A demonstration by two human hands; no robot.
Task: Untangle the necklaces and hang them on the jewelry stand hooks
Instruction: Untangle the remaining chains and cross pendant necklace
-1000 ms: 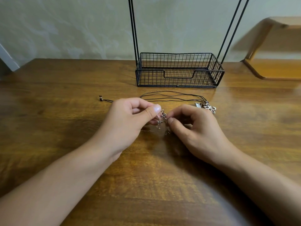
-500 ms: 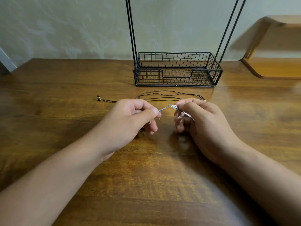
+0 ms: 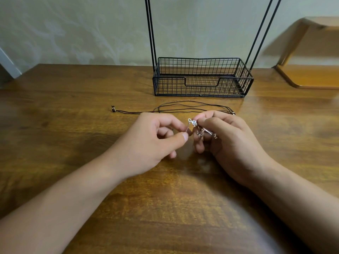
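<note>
Head view shows two bare hands close together over the brown wooden bench [image 3: 73,110]. The left hand [image 3: 146,142] pinches a thin silver chain [image 3: 186,128] between its thumb and first finger. The right hand [image 3: 231,140] has its fingers curled and pinches the same silver necklace near a small star charm [image 3: 194,123] and a little ring. More small charms [image 3: 200,133] hang by the right hand's fingers. Behind the hands, a black cord necklace [image 3: 183,108] lies flat on the bench, with its clasp end [image 3: 113,108] off to the left. Farther back stands the black wire jewelry stand [image 3: 201,77], with a basket at the bottom and thin poles going up. Its hooks are out of view.
</note>
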